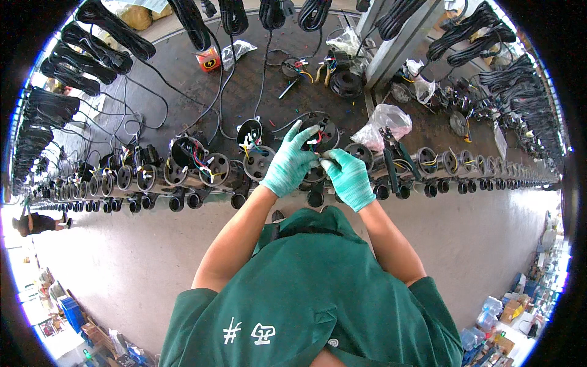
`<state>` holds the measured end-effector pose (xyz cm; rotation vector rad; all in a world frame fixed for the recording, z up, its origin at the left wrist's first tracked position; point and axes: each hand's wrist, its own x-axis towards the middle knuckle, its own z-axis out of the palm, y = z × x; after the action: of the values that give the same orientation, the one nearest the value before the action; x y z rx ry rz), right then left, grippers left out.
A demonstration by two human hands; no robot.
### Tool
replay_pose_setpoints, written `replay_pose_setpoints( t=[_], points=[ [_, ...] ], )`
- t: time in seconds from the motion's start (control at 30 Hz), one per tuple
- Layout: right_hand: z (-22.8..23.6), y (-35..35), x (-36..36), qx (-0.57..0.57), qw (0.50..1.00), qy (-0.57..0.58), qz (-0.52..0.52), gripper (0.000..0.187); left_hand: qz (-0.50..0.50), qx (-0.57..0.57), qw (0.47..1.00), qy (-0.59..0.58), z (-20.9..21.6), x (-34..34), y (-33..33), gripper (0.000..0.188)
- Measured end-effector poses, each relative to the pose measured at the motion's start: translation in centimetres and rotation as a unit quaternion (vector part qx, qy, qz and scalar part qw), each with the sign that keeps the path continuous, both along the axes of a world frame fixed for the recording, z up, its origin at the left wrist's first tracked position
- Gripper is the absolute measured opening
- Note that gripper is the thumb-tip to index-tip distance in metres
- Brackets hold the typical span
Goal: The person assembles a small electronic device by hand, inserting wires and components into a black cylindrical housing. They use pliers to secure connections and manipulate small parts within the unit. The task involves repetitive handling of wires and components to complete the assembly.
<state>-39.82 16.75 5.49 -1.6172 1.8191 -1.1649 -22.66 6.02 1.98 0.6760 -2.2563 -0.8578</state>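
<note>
Both my hands wear pale green gloves and meet over a round black housing (328, 127) at the table's near edge. Coloured wires (316, 139) come out of this housing and run down between my fingertips. My left hand (288, 162) pinches the wires with thumb and a finger, its upper fingers stretched over the housing. From the right, my right hand (351, 178) is closed with its fingertips on the wire ends, against the left thumb. The exact wire tips are hidden by the gloves. Just left stands an open round housing (249, 133) with yellow and white wires.
A long row of metal cylinders (176, 172) lines the table edge on both sides. Black-handled pliers (391, 160) lie right of my hand, near a clear plastic bag (386, 125). Coiled black cables (233, 17) hang along the far side. A metal post (400, 46) rises at the back right.
</note>
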Motion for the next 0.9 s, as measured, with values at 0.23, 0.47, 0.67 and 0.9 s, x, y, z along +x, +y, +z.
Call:
replay_pose_setpoints(
  t=[0.23, 0.47, 0.67, 0.9],
  points=[
    [-0.3, -1.1, -0.8, 0.012, 0.991, 0.126, 0.042, 0.025, -0.001, 0.106, 0.992, 0.066, 0.7, -0.5, 0.3, 0.037],
    [4.2, 1.8, -7.1, -0.048, 0.966, 0.225, -0.113, 0.036, 0.011, 0.107, 0.992, 0.067, -0.7, -0.3, 0.1, 0.018],
    [4.0, 3.9, -12.6, 0.349, 0.850, 0.365, -0.148, 0.110, -0.004, 0.003, 1.000, 0.012, 0.5, -0.4, -0.1, 0.021],
    [4.8, 4.5, -10.1, 0.232, 0.872, 0.393, -0.180, 0.097, -0.012, -0.021, 1.000, 0.009, 0.2, 0.4, -0.5, 0.021]
  ],
)
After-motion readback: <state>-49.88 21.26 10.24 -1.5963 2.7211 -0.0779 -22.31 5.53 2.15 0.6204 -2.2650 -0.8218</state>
